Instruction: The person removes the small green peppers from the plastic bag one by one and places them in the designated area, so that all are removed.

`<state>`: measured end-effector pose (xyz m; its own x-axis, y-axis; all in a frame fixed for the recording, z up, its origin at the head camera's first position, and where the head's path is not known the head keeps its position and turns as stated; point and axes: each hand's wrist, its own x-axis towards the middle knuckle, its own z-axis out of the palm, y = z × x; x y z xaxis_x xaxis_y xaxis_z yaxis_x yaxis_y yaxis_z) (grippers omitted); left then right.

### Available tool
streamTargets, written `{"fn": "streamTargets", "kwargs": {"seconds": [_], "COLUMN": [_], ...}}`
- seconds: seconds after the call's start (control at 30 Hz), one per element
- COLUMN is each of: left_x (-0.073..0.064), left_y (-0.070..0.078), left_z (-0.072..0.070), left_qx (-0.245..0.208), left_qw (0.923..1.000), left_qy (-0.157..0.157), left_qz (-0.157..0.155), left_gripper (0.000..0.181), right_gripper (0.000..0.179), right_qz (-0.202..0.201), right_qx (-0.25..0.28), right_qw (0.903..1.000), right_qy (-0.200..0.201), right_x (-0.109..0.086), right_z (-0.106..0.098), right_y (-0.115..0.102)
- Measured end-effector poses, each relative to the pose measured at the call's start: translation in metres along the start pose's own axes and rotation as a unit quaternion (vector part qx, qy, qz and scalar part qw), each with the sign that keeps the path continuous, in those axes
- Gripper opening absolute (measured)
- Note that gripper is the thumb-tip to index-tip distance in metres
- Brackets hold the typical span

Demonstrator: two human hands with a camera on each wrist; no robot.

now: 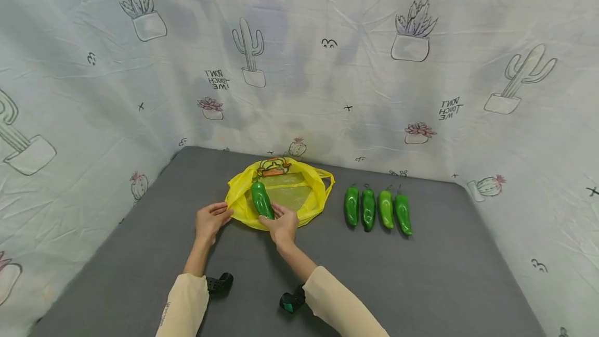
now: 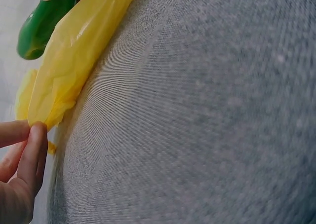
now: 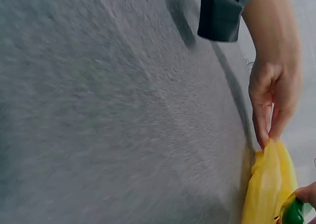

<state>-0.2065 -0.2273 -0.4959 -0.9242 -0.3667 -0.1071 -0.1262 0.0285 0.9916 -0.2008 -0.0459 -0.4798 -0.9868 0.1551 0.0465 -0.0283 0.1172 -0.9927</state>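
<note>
A yellow plastic bag (image 1: 318, 204) lies with its mouth spread wide on the grey surface. My left hand (image 1: 211, 221) pinches the bag's left edge between thumb and fingers, seen close up in the left wrist view. In my right hand (image 1: 283, 225) is a green chili pepper (image 1: 261, 199), gripped at its near end and slanting over the bag's opening. The left wrist view shows that pepper (image 2: 44, 24) just above the yellow rim. To the right of the bag, several more green peppers (image 1: 368, 209) lie side by side in a row, stems pointing away.
A dark grey cloth (image 1: 421, 285) covers the table. Behind it and at both sides hangs a pale curtain (image 1: 299, 66) printed with cacti. Black camera mounts (image 1: 220, 283) sit on both wrists, below cream sleeves.
</note>
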Motion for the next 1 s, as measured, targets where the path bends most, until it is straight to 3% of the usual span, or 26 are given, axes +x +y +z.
{"fn": "streamTargets", "kwargs": {"seconds": [0.43,1.0], "left_x": [0.0,0.001], "left_y": [0.001,-0.002], "left_z": [0.0,-0.003], "left_qx": [0.006,0.016], "left_qw": [1.0,0.9998], "left_qy": [-0.001,-0.012], "left_qz": [-0.005,-0.005], "left_gripper": [0.036,0.037], "right_gripper": [0.049,0.051], "right_qz": [-0.031,-0.038], "right_qx": [0.031,0.098], "right_qw": [0.9979,0.9902], "right_qy": [0.048,0.093], "right_x": [0.014,0.035], "right_z": [-0.033,-0.083], "right_y": [-0.012,-0.031]}}
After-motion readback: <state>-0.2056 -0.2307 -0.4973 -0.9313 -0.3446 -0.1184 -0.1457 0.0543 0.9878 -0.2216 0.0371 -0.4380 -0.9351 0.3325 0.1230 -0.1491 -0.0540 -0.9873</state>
